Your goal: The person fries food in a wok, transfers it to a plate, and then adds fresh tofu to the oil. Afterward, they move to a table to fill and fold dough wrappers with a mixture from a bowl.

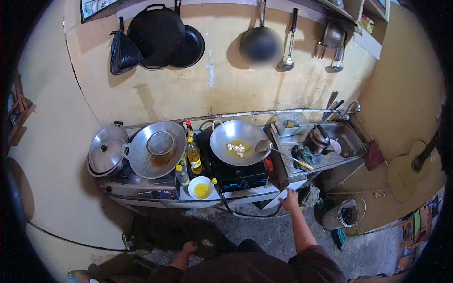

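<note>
My right hand (pixel 289 200) is at a white cabinet door (pixel 275 200) below the counter, fingers curled at its upper edge. The door stands at an angle. Low over the floor, my left hand (pixel 189 247) hangs loosely closed, with nothing visible in it. A wok (pixel 222 134) sits on a black stove (pixel 241 177), with white pieces of food (pixel 238 150) in yellowish oil. A spatula (pixel 295 158) rests across the wok's right rim, its wooden handle over the sink side. Left of the stove is a white bowl (pixel 192 187) holding yellow liquid.
Bottles (pixel 194 158) stand between the stove and a large pan (pixel 139 146). A lidded pot (pixel 107 155) is farther left. Right are a sink (pixel 351 137) with a kettle (pixel 317 140), a bucket (pixel 337 217) on the floor and a guitar (pixel 408 172). Pans (pixel 155 35) hang above.
</note>
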Demonstrator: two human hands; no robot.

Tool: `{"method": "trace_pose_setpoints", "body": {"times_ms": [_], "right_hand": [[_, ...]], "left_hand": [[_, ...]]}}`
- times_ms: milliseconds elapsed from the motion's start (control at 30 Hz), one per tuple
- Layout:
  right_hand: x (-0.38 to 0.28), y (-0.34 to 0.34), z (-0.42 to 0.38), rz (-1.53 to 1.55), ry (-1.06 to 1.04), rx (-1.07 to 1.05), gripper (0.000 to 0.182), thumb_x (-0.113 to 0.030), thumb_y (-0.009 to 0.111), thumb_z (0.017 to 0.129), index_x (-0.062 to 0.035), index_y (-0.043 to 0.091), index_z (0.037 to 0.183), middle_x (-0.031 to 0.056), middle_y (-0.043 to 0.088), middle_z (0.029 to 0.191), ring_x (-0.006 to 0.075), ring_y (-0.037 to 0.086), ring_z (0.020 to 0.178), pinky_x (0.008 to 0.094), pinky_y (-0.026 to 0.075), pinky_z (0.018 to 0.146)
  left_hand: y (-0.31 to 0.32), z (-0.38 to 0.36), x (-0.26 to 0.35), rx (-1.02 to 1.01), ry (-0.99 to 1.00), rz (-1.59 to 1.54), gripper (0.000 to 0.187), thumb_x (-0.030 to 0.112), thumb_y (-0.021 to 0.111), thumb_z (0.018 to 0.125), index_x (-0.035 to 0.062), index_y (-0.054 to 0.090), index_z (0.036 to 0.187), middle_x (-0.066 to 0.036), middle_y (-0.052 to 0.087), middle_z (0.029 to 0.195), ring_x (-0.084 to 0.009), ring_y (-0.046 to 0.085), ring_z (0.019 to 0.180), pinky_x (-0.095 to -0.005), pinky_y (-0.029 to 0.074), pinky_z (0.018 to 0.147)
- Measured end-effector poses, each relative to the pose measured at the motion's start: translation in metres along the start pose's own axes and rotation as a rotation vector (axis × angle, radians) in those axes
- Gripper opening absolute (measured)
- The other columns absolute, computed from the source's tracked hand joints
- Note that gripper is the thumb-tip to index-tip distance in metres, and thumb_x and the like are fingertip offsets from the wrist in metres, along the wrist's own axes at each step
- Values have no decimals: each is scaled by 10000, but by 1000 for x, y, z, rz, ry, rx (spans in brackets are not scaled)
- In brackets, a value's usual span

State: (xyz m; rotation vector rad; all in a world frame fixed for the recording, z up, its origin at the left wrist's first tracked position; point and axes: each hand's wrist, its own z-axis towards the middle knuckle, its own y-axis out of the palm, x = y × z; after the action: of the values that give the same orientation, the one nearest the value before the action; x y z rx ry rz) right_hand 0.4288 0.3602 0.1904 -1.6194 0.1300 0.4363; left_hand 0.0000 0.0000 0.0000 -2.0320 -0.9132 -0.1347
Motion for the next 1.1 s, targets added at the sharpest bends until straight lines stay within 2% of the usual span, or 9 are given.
{"method": "trace_pose_setpoints", "body": {"times_ms": [133,200,267,367,767,900,1000,1067,1100], "right_hand": [[-30,-30,111,-75,111,408,638,-222,709,649,-26,413,1179,207,414,1182,383,382,1122,447,388,899],[-7,-50,124,-114,248,354,537,-168,644,696,-48,432,1175,166,421,1210,337,379,1153,450,387,902],[30,-55,157,-165,263,323,432,-138,586,736,-90,451,1144,119,436,1209,302,385,1158,451,398,888],[71,-51,185,-206,324,124,328,-117,520,775,-117,480,1100,92,484,1142,276,439,1117,481,407,856],[136,-49,220,-306,-215,167,274,-226,539,784,-83,457,1002,127,580,944,308,561,917,440,451,749],[105,-101,213,-256,-229,57,275,-213,517,800,-81,437,1028,155,606,822,353,593,775,469,466,651],[65,-130,223,-182,-400,29,333,-204,490,814,-143,416,1133,204,602,747,401,583,667,506,459,587],[24,-154,229,-186,-384,-23,334,-206,483,818,-162,431,1145,205,604,753,404,583,678,507,460,597],[2,-163,233,-185,-365,-71,338,-208,476,821,-181,446,1157,206,605,758,407,584,690,508,461,607]], "left_hand": [[-38,39,18,-101,-135,-161,333,377,527,733,135,659,919,-121,626,963,-302,602,870,-405,476,775],[2,22,20,-240,-146,-278,329,373,516,732,129,657,901,-128,622,966,-313,602,857,-412,476,767],[28,31,5,-232,400,381,280,311,506,738,121,653,881,-145,613,965,-326,603,834,-423,479,735],[41,38,29,-201,302,337,276,306,506,740,119,653,880,-145,614,961,-327,603,833,-424,479,730],[93,49,116,-131,-107,225,258,279,504,751,107,649,876,-145,621,936,-334,601,826,-432,477,702],[93,58,131,-78,229,405,316,350,527,737,85,646,864,-140,632,913,-314,607,834,-421,477,723],[97,65,145,20,-112,78,337,374,545,730,82,652,860,-137,637,911,-300,610,852,-412,478,738],[97,80,141,-496,-349,-115,359,397,559,728,91,656,888,-144,632,939,-298,603,884,-410,473,750],[103,77,144,-495,-351,-120,359,397,559,728,91,656,888,-144,632,939,-298,603,884,-410,473,750]]}}
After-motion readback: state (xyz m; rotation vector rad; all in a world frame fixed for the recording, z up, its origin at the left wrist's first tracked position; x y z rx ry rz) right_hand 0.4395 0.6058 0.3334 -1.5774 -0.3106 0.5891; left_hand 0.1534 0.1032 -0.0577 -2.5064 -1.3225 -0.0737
